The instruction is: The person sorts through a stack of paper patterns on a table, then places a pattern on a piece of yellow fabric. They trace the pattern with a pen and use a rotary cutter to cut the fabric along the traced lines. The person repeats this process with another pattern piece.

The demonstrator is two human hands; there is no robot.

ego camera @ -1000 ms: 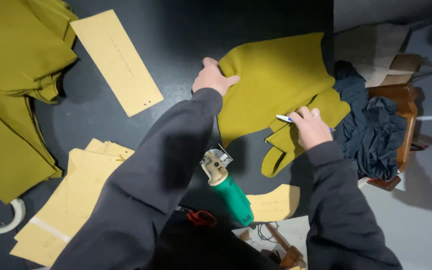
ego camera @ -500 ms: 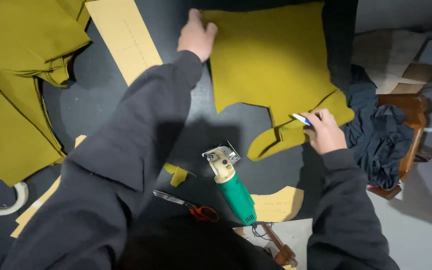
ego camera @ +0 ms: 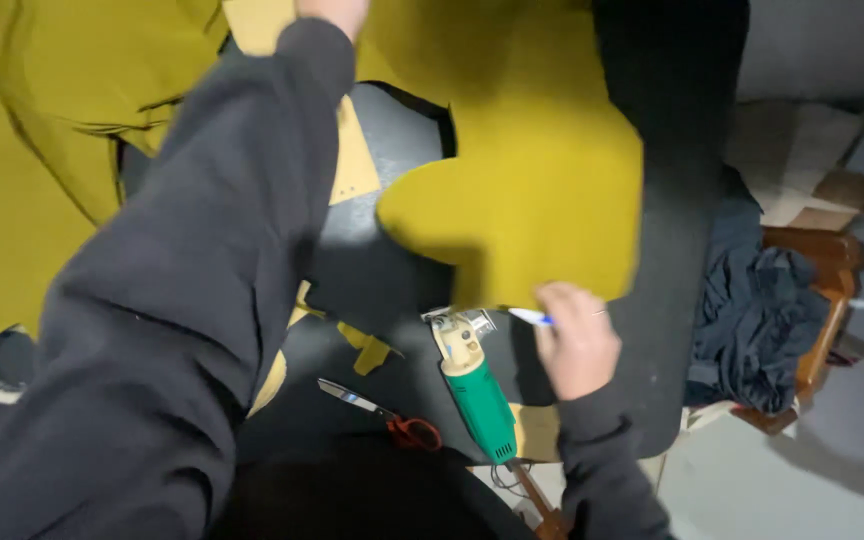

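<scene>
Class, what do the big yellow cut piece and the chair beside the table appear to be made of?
Yellow cut piece: probably matte woven or felted fabric; soft curved edges, no shine. Chair: apparently varnished wood; glossy reddish-brown frame catching light.

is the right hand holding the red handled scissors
No, the right hand holds a small white and blue marker at the edge of the mustard fabric piece, while the scissors lie untouched on the dark table.
</scene>
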